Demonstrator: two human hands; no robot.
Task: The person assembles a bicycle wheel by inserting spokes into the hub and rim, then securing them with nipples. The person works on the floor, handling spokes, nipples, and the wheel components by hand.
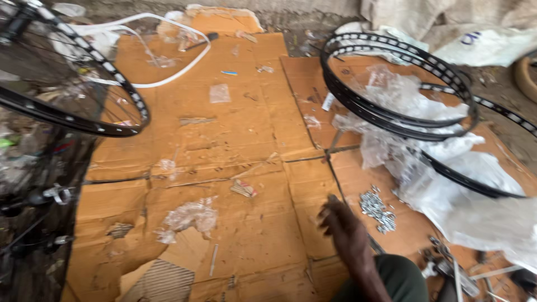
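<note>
black rims (391, 84) and plastic wrap (447, 184) crowd the cardboard (235, 140).

head view, steeply down, close over cardboard floor (235, 140)

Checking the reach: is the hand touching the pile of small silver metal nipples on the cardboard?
Apart. The head view shows bare cardboard between the hand and the pile.

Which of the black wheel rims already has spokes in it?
The rim at far left: thin spokes cross its inside. The stacked black rims at upper right are bare hoops with only cardboard and plastic wrap showing through.
</note>
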